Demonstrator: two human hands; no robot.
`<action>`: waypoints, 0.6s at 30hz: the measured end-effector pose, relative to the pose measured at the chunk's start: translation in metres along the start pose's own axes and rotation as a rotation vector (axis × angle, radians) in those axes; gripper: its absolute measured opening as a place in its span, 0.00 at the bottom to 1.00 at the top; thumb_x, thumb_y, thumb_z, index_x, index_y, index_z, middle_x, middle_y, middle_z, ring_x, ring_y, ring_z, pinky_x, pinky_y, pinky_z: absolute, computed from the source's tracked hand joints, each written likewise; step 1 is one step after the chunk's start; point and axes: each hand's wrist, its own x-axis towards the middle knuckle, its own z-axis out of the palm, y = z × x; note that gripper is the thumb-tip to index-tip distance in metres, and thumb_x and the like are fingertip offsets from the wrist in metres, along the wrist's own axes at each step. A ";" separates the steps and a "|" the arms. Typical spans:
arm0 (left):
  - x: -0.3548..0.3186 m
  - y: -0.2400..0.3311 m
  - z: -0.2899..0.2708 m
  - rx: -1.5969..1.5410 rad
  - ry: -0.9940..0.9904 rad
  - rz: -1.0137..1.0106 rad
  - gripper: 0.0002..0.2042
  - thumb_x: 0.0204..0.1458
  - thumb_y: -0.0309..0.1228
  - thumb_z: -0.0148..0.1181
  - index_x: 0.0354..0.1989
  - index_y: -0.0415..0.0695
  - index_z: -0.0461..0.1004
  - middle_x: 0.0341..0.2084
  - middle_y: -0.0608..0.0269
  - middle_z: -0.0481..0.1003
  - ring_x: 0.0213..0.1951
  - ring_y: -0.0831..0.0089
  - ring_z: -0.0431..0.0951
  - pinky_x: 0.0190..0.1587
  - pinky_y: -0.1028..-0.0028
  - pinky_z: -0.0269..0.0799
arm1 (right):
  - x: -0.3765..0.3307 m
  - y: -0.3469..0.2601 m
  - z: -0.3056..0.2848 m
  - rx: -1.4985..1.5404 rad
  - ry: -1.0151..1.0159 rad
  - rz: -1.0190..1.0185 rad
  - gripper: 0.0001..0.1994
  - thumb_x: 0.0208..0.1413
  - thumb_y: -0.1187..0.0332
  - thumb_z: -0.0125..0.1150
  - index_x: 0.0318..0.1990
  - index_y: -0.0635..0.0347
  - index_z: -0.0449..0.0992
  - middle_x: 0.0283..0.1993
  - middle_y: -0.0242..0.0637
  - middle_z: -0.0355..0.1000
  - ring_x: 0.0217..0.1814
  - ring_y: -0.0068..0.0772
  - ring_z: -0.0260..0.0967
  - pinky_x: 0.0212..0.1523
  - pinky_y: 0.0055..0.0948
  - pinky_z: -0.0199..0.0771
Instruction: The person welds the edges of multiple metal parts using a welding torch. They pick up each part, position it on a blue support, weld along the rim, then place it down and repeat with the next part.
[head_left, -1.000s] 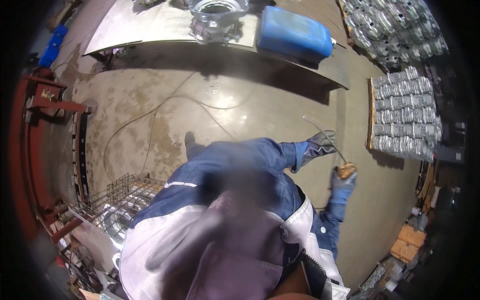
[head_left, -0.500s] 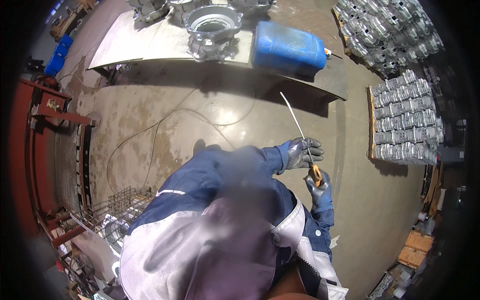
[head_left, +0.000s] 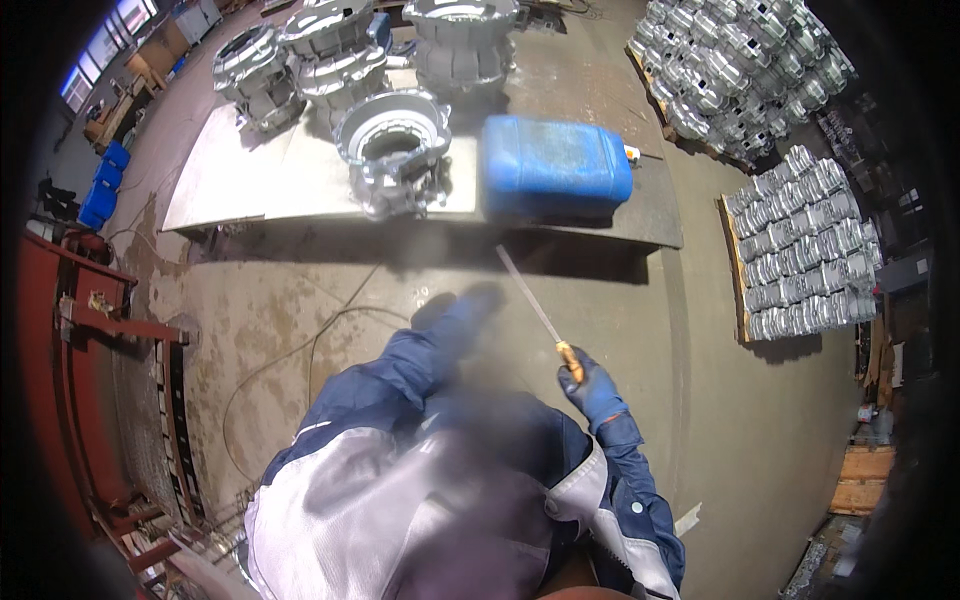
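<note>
My right hand (head_left: 592, 386), in a dark glove with a blue cuff, is wrapped round the yellow-brown handle of a file (head_left: 530, 290). Its long, thin grey blade points up and to the left, the tip near the front edge of the workbench (head_left: 270, 205). My left hand (head_left: 472, 308) is stretched forward at the left of the blade, apart from it. Motion and a smudge in the picture blur its fingers. Ahead of both hands, a grey ring-shaped metal casting (head_left: 395, 150) stands upright at the bench's front edge.
Several similar castings (head_left: 335, 70) stand further back on the bench. A blue plastic canister (head_left: 555, 165) lies right of the nearest one. Pallets of stacked castings (head_left: 805, 255) stand on the right. A hose (head_left: 290, 350) crosses the floor; a red metal frame (head_left: 110, 320) is at the left.
My left hand has left the file's blade and moved to the left. My right hand has moved left with the file. The bench and castings now show lower and more fully.
</note>
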 end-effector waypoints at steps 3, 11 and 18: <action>0.056 0.035 -0.117 0.211 0.561 0.233 0.23 0.59 0.38 0.51 0.61 0.44 0.62 0.54 0.54 0.68 0.49 0.63 0.71 0.47 0.61 0.70 | 0.083 -0.034 0.019 -0.156 -0.265 0.005 0.23 0.54 0.63 0.56 0.58 0.51 0.68 0.48 0.47 0.74 0.47 0.50 0.73 0.48 0.37 0.73; 0.150 0.192 -0.269 0.146 1.185 0.611 0.21 0.55 0.29 0.55 0.58 0.40 0.64 0.48 0.51 0.73 0.43 0.60 0.75 0.45 0.67 0.72 | 0.376 -0.128 0.061 -0.336 -0.285 -0.138 0.19 0.59 0.60 0.52 0.58 0.47 0.71 0.37 0.47 0.73 0.37 0.46 0.72 0.38 0.43 0.71; 0.213 0.217 -0.256 1.534 0.521 0.149 0.32 0.46 0.53 0.57 0.56 0.43 0.65 0.38 0.50 0.75 0.44 0.56 0.76 0.46 0.61 0.71 | 0.388 -0.101 0.012 -0.144 0.046 0.171 0.22 0.55 0.55 0.56 0.58 0.42 0.69 0.39 0.50 0.75 0.43 0.57 0.73 0.43 0.46 0.73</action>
